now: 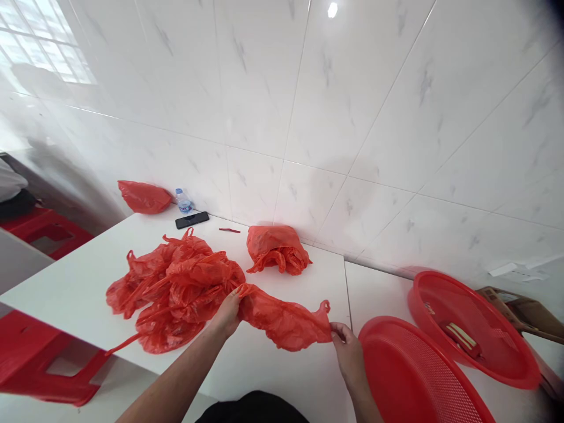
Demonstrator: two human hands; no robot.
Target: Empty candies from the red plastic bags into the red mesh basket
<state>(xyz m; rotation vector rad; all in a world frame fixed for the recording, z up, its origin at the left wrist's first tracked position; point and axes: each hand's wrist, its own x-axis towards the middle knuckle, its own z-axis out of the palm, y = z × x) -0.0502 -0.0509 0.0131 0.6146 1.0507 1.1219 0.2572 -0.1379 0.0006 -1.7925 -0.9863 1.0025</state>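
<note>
1. Currently, the left hand pinches one end of a red plastic bag between thumb and fingers, at the right edge of the pile.
2. The right hand grips the opposite end of this bag, farther to the right of the pile, just below a handle loop. The two hands are apart, with the bag stretched out and crumpled between them.
3. The pile, a loose heap of crumpled red bags, serves as reference. It lies on the white table; several handle loops stand up from it, and one strap trails from its near left side to the table edge.
4. Behind the pile: a dark phone lying flat, and a bottle with a blue cap standing upright near the wall.
5. Behind the pile and to its left: a separate red bundle at the far end of the table.
6. Behind the pile and to its right: a thin red strip, then a folded stack of red bags near the wall.
7. Well to the right of the pile: a near red basket and a rear red basket. The rear one contains a small red item with pale stripes.
8. To the left of the pile, below table level: a red stool.
</note>
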